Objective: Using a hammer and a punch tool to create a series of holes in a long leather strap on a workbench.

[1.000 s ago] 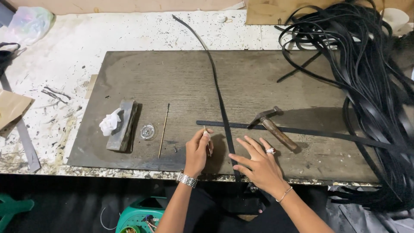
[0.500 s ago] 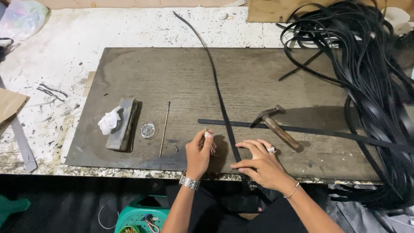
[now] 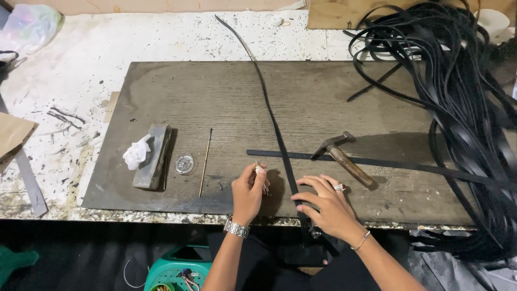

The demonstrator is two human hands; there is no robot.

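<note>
Under the right hand (image 3: pixel 328 207), strap (image 3: pixel 272 116) runs lengthwise away.

Matt black strap (image 3: pixel 273 125), rough wooden board (image 3: pixel 215 97)

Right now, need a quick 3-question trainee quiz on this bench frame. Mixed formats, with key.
1. True or false: the right hand presses on the long black strap near the board's front edge.
2. What lies across the second, crosswise strap? A) hammer B) scissors C) pliers
3. Fill in: the left hand pinches a small ____ object between its fingertips.

Key
1. True. Its fingers rest on the strap on the dark board.
2. A. The hammer lies with its handle over that strap.
3. Metal, probably a nail or pin; too small to tell exactly.
</note>
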